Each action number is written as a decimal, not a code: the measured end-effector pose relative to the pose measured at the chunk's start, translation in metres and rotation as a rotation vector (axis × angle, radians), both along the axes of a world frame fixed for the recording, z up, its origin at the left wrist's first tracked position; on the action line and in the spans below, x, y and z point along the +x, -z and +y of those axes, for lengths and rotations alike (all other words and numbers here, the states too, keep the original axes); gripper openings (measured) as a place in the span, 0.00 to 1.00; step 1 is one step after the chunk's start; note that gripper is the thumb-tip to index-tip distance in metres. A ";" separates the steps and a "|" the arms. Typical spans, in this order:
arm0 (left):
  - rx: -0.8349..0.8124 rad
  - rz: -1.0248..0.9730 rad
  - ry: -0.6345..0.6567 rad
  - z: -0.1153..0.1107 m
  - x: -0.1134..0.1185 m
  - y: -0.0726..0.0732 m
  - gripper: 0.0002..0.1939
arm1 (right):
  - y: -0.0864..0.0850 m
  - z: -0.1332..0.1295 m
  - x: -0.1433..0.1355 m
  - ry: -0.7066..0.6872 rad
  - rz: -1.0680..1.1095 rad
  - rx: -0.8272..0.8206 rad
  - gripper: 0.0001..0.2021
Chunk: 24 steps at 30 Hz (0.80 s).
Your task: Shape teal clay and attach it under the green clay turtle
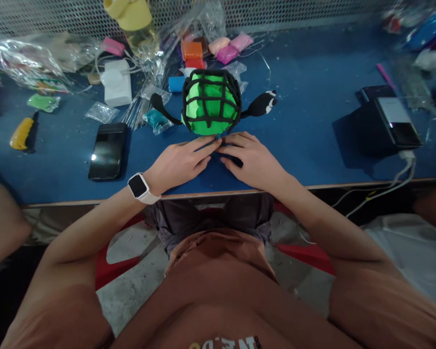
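Note:
A green ball-like clay model (pixel 212 104) sits on the blue table, wrapped in a lattice of black strips. From its right side sticks out a black paddle-shaped piece (pixel 262 103) with white marks, and from its left a black stalk with a rounded end (pixel 158 103). Just in front of the model, the fingertips of my left hand (pixel 183 157) and my right hand (pixel 252 157) meet at a small blue piece (pixel 218 137). Fingers mostly cover that piece, so its shape cannot be made out. A white watch (pixel 138 186) is on my left wrist.
A black phone (pixel 108 151) and a yellow-handled cutter (pixel 23 133) lie left. Behind are thin sticks (pixel 132 106), a white box (pixel 117 83), clay packets (pixel 192 50) and a yellow-topped container (pixel 132 17). A dark box with a cabled device (pixel 397 121) stands right.

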State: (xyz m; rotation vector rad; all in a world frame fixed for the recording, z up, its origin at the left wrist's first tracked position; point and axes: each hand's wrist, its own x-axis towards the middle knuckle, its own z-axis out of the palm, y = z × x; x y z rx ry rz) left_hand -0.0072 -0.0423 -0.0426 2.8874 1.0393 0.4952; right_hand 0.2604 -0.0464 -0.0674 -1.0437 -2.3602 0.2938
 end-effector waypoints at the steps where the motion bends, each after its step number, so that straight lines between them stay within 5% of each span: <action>1: -0.006 0.000 -0.001 0.000 0.000 0.000 0.27 | 0.000 0.000 0.000 0.002 0.000 0.008 0.18; 24: 0.042 0.030 0.003 -0.001 -0.002 0.003 0.29 | 0.001 0.001 0.001 -0.001 -0.025 -0.003 0.19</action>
